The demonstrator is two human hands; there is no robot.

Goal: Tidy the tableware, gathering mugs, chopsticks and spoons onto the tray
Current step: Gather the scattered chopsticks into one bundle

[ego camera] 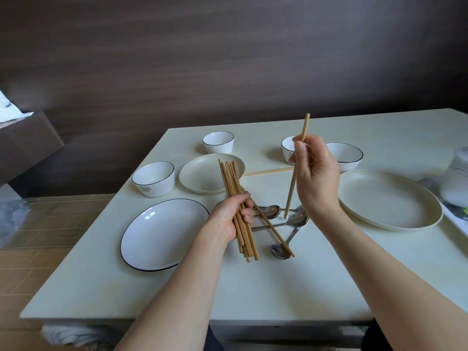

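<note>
My left hand grips a bundle of several wooden chopsticks above the table's middle. Raised to its right, my right hand pinches a single chopstick held almost upright, its lower tip just above the spoons. Three metal spoons lie crossed on the table between my hands, with one loose chopstick lying across them. Another loose chopstick lies flat behind them. A white tray shows at the right edge with a white mug on it.
On the cream table stand a black-rimmed oval plate, a small cream plate, a large cream oval plate and several white ribbed bowls. A brown box sits far left. Wooden floor lies to the left.
</note>
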